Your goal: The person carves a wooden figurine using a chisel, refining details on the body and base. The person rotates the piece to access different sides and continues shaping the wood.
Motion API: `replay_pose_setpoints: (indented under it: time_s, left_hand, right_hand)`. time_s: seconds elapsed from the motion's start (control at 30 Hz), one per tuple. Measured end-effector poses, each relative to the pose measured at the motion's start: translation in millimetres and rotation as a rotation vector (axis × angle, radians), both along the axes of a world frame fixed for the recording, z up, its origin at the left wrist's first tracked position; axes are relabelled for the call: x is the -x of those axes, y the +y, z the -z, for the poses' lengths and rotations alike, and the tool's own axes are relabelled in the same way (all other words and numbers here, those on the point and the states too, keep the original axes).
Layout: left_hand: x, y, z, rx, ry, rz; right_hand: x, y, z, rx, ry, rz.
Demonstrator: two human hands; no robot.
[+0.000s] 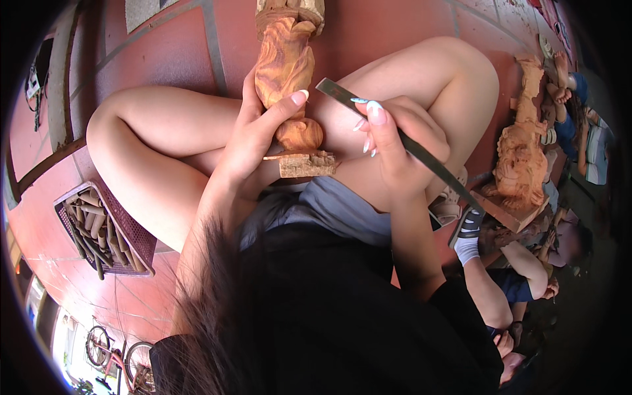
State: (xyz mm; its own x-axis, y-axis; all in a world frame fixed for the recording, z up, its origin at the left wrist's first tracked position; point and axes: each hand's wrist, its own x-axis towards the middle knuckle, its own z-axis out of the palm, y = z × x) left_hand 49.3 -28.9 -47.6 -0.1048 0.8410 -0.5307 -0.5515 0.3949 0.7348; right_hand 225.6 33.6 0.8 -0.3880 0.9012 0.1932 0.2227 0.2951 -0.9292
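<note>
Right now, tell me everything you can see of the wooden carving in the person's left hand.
The wooden carving is a long reddish-brown figure with swirling grain and rounded carved lobes, ending in a rough, pale block base. It lies lengthwise over the person's crossed legs, its far end toward the red floor. The left hand grips its lower part, thumb across the front. A flat metal tool's tip is close beside it.
</note>
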Motion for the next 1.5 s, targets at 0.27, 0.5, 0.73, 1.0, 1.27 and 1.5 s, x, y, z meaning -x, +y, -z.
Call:
replay_pose_setpoints:
  time_s: [0.27, 0.5, 0.73, 1.0, 1.27, 1.5]
  left_hand:
    - [5, 6, 9, -0.007, 0.028, 0.042]
    - [5, 7, 14, -0.002, 0.069, 0.042]
    - [5, 7, 15, -0.005, 0.088, 0.045]
    - [6, 7, 16, 0.003, 0.103, 0.051]
    - [5, 6, 19, -0.002, 0.116, 0.044]
    - [5, 7, 15, 0.013, 0.112, 0.047]
  right_hand:
    - [24, 56, -7, 0.158, -0.016, -0.066]
    - [25, 66, 3, 0.012, -0.183, -0.166]
    - [25, 66, 7, -0.053, -0.157, -0.207]
    - [27, 66, 7, -0.054, -0.196, -0.238]
    - [28, 66, 7, -0.115, -0.193, -0.284]
    - [29, 68, 9, -0.226, -0.218, -0.301]
